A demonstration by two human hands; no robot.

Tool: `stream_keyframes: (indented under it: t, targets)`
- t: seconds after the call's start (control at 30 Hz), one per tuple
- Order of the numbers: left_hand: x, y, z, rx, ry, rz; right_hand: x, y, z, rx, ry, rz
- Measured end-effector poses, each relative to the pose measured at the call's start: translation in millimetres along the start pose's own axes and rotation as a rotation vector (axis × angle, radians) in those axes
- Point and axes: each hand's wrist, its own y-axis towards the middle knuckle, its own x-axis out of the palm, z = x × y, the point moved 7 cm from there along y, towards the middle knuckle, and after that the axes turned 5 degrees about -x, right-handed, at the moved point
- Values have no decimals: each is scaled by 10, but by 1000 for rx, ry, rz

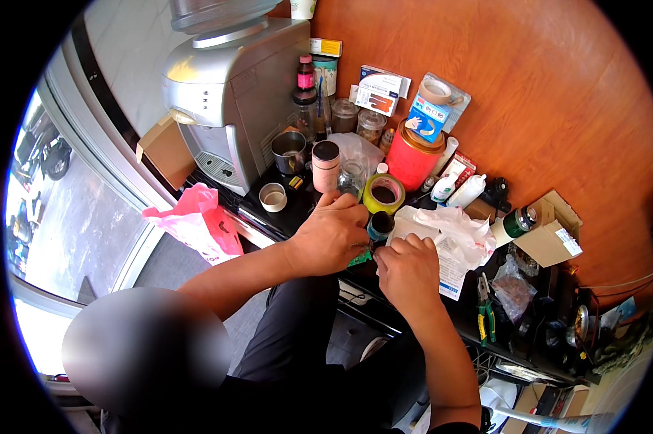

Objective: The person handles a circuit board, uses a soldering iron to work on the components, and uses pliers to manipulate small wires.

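My left hand (331,235) is closed at the table's front edge, its fingers curled toward a small dark cylinder (381,223). Just right of it, my right hand (410,273) is closed too, fingertips pressed together below that cylinder. Whatever lies in the fingers is too hidden to make out. Under the hands a bit of something green (361,257) shows. Directly behind them stands a yellow-green roll of tape (370,200). A white plastic bag (478,233) and a printed paper sheet (453,269) lie beside my right hand.
A silver water dispenser (243,79) stands at the back left, near a metal mug (289,153) and a pink bottle (326,168). Behind is a red canister (411,160). Green-handled pliers (487,318) and an open cardboard box (551,235) are at right. A pink bag (203,224) hangs left.
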Motion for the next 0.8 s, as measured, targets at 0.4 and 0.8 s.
stream_keyframes:
  t: [0.4, 0.8]
  targets:
    - [-87, -256, -434, -219, -1, 1, -504, -485, 261, 385, 274, 541]
    - [17, -591, -575, -339, 18, 89, -78, -4164, -474, 1306, 160, 527]
